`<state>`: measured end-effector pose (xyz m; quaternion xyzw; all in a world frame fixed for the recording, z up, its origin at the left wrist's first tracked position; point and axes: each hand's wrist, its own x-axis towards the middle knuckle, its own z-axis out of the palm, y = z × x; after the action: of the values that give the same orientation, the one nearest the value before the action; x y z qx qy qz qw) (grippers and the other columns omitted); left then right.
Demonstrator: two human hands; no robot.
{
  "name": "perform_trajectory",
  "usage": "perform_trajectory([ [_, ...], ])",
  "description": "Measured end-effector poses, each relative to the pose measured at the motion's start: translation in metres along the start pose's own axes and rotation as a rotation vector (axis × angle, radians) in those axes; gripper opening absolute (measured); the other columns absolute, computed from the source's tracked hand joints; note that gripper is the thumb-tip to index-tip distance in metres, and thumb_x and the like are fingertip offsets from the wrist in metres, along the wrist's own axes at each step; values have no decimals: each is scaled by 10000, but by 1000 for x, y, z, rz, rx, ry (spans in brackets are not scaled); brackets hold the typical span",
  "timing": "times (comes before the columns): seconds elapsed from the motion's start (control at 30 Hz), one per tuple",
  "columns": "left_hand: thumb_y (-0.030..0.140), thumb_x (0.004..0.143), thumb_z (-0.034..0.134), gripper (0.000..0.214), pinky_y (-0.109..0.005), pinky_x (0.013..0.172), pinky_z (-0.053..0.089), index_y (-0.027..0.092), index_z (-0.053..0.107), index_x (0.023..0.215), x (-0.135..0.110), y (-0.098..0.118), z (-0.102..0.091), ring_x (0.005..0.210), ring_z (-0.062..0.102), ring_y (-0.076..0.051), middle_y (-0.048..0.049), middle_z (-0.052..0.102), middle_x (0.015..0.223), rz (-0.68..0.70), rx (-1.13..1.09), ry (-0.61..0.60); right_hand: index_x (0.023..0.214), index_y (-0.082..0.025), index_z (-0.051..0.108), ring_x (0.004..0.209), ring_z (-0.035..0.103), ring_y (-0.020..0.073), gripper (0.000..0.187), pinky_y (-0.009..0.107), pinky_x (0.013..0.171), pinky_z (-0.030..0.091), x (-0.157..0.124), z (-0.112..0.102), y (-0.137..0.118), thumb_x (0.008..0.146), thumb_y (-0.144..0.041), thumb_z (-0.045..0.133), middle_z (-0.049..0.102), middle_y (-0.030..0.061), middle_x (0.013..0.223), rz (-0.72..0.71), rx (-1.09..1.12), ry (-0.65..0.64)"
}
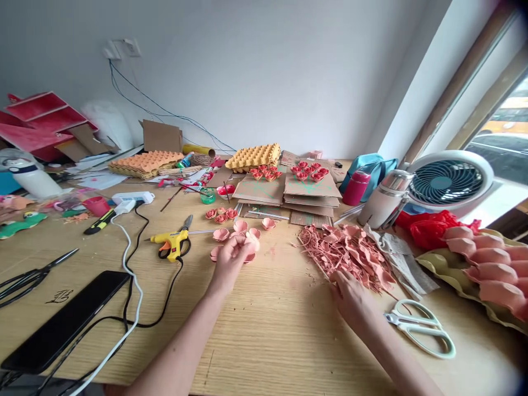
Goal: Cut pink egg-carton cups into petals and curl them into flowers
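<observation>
My left hand (231, 257) pinches a pale pink petal cup (253, 240) cut from egg-carton pulp, above several similar cups. Part of the cups behind it is covered by my fingers. Beyond it lie a loose pink cup (269, 223) and some rolled pink paper roses (221, 218). At the near edge of a heap of pink carton scraps (346, 250), my right hand (350, 294) has its fingers bent together. Whatever is between those fingertips is hidden. White-handled scissors (424, 329) lie beside my right wrist.
A yellow glue gun (170, 243) with its black cord and a black phone (68, 319) are at left. Red flowers stand on cardboard stacks (311, 186) at the back. At right are a steel-topped flask (385, 201), a fan (447, 179) and pink egg trays (490, 264).
</observation>
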<state>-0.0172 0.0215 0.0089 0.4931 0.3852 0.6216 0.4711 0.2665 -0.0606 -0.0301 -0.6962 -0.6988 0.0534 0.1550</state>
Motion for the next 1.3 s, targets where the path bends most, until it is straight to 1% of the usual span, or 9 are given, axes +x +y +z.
perform_trajectory([
  [0.13,278,726,748,133,-259,631,424,193,666,663,-9,-5,5,645,542,-156,-17,627,671,51,246,-135,811,-219,594,571,521,147,178,247,562,342,2,-21,9,855,-296,439,594,-4,639,25,120,-136],
  [0.27,214,805,680,96,-292,692,412,221,674,710,-18,-7,10,702,566,-180,-21,653,708,269,538,-214,794,-231,641,547,507,137,257,235,525,355,9,-45,28,839,-433,488,595,-7,608,31,289,-267],
  [0.37,193,846,632,109,-326,752,413,234,660,749,-22,-8,11,768,575,-200,-27,650,749,408,703,-297,748,-216,686,563,508,134,333,226,511,383,14,-58,41,758,-538,599,613,15,636,32,465,-385],
  [0.5,174,871,596,102,-352,778,405,231,651,806,-24,-10,9,843,559,-209,-40,651,856,562,948,-410,893,-202,728,579,479,126,450,220,504,395,15,-66,49,753,-615,617,589,19,658,33,665,-419],
  [0.63,139,901,559,147,-368,806,376,209,636,798,-27,-11,12,858,520,-201,-36,665,952,676,1113,-482,950,-190,727,542,455,119,545,221,466,388,16,-66,46,746,-679,602,579,24,644,44,706,-437],
  [0.8,128,891,583,104,-386,876,366,201,634,838,-31,-12,17,876,500,-196,-25,657,1013,664,1180,-552,953,-180,716,605,548,150,583,233,523,451,21,-61,42,742,-706,582,645,52,717,-17,644,-254],
  [0.97,189,873,623,33,-399,946,362,216,630,890,-32,-9,13,962,519,-205,-23,630,1044,482,1116,-570,1059,-211,676,611,596,155,424,239,571,474,23,-48,55,856,-553,528,693,28,748,-89,287,-111],
  [1.13,278,718,795,545,-431,1005,351,247,529,1192,-32,-5,10,1107,499,-261,-54,584,1214,365,1093,-566,1047,-223,656,636,626,168,392,267,582,470,21,-33,68,904,-523,448,716,52,856,-128,112,106],
  [1.3,317,748,777,825,-479,1095,254,269,301,1420,-33,-12,10,1213,486,-275,-80,552,1342,362,1090,-577,1044,-214,648,758,661,209,422,317,661,490,24,-25,77,924,-522,385,715,78,951,-175,-26,168],
])
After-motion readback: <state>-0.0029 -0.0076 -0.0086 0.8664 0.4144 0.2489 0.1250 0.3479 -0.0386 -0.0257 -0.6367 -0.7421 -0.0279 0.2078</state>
